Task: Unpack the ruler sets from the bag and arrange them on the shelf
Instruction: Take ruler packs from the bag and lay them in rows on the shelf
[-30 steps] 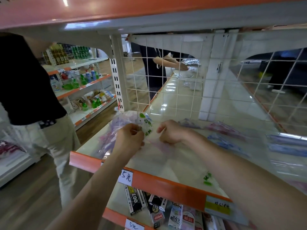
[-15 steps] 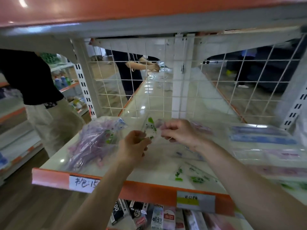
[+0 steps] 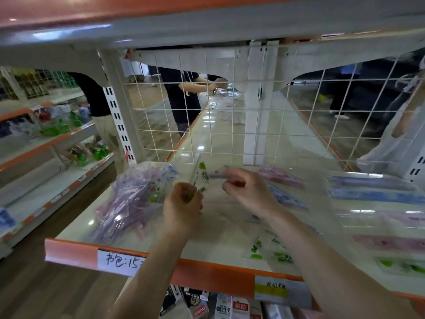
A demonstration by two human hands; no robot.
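In the middle of the frame the fingers of my left hand (image 3: 182, 203) curl round the lower end of a clear plastic ruler set with green print (image 3: 202, 174), held tilted above the glossy cream shelf with an orange front edge (image 3: 220, 229). The fingers of my right hand (image 3: 243, 189) pinch its upper end. The clear plastic bag of pink and purple ruler sets (image 3: 135, 199) lies centre left on the shelf, and flat ruler packets (image 3: 377, 192) lie in rows at right

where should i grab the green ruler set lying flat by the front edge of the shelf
Take the green ruler set by its near edge, coming from the front over the orange lip. It lies flat and thin on the shelf, so a top-down grab would likely slip; lift that edge, then pinch.
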